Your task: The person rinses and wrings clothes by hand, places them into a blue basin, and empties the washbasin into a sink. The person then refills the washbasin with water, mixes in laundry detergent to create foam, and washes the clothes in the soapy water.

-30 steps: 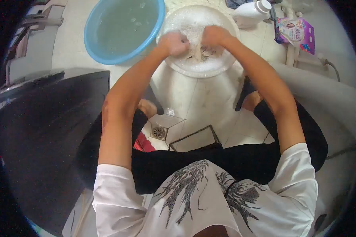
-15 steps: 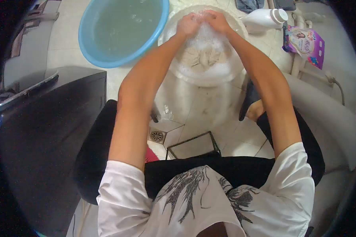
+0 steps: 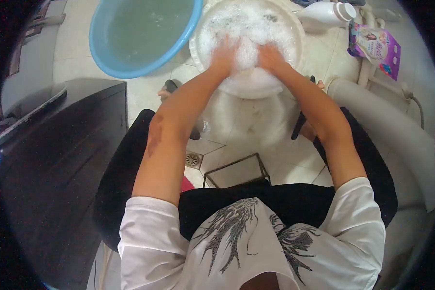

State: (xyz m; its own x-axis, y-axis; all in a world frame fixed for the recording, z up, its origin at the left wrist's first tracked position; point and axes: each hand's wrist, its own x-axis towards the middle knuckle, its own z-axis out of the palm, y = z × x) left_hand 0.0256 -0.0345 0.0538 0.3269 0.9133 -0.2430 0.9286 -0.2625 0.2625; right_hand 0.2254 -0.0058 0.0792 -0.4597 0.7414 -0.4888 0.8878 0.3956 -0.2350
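Note:
A white basin (image 3: 298,36) full of thick soap suds (image 3: 241,19) stands on the floor ahead of me. Both of my hands are down in the foam at its near half. My left hand (image 3: 224,54) is on the left and my right hand (image 3: 271,56) on the right, with a foamy white lump between them. Suds and motion blur hide the fingers, so their grip does not show. Pale beige cloth (image 3: 251,73) shows faintly through the suds just on my side of the hands.
A blue tub (image 3: 145,75) of cloudy water stands to the left of the basin. A white bottle (image 3: 324,15) lies to the right, with a purple packet (image 3: 376,48) beyond it. A dark cabinet (image 3: 63,169) and a thick white pipe (image 3: 386,130) flank me. A floor drain (image 3: 193,160) lies below.
Both hands have come from the basin's far rim back toward me, pushing into the suds. Foam now covers most of the beige cloth, which showed more plainly before.

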